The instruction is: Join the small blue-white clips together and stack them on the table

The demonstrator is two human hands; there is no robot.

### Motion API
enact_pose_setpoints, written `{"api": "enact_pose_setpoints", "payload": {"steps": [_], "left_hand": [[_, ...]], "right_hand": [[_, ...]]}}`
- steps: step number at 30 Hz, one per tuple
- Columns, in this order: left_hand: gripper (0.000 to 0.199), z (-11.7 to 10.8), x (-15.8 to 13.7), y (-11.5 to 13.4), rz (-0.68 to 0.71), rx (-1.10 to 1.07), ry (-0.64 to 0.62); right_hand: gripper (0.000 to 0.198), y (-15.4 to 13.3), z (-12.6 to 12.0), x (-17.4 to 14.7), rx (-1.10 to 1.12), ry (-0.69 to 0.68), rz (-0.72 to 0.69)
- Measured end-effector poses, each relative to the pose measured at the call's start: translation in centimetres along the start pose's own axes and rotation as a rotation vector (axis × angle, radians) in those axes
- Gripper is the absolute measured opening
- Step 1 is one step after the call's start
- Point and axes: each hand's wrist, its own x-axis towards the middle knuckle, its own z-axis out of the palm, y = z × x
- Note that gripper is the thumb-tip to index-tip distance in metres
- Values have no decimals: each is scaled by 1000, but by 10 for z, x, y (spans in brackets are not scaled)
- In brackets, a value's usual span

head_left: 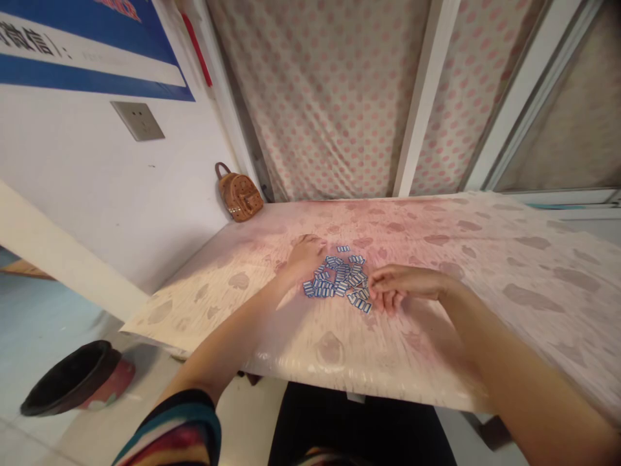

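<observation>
Small flat pieces [334, 275] with blue edges and pale stripes lie in a loose, overlapping heap on the table; what kind they are is too small to tell. My left hand [309, 251] lies at the heap's far left edge, fingers stretched low over the tabletop. At the right edge of the heap is my right hand [400, 283], its fingers loosely bent and apart, the tips touching or just beside the outer pieces. Nothing shows as held in either hand. One striped piece [343, 248] sits a little apart at the far side.
A patterned plastic cloth covers the table [233, 336]. A small brown backpack-shaped bag [240, 196] stands at its far left corner by the wall. Dotted curtains [330, 97] hang behind the table. On the floor at left stands a dark bin [104, 388].
</observation>
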Motion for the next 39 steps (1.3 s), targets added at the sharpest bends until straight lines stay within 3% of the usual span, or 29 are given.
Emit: {"api": "enact_pose_setpoints", "payload": {"steps": [2, 6, 12, 15, 18, 20, 23, 24, 26, 29, 34, 39], "left_hand": [[31, 1, 18, -1, -94, -61, -14], [29, 19, 48, 7, -229, -172, -78], [26, 48, 67, 11, -305, -162, -100], [17, 51, 69, 5, -285, -281, -78], [12, 43, 63, 1, -278, -390, -12], [14, 34, 54, 0, -319, -408, 28], [14, 24, 36, 1, -352, -471, 62], [14, 22, 31, 2, -352, -502, 58], [12, 22, 21, 4, -354, -557, 55], [14, 25, 15, 7, -360, -614, 61], [16, 26, 13, 6, -329, -640, 59], [13, 22, 12, 3, -284, -681, -21]], "right_hand": [[37, 1, 6, 4, 6, -80, 11], [32, 3, 12, 23, -5, 70, -206], [34, 17, -10, 32, 22, 562, -328], [27, 23, -27, 40, 1, 852, -292], [12, 23, -41, 52, -153, 1014, -199], [7, 19, -44, 61, -409, 1079, -143], [7, 13, -38, 75, -729, 1133, 33], [13, 13, -35, 79, -782, 1132, 113], [24, 16, -28, 88, -821, 1135, 140], [23, 25, -24, 95, -892, 1147, 113], [10, 36, -32, 96, -797, 1092, 21], [23, 32, -48, 82, -671, 1102, -74]]}}
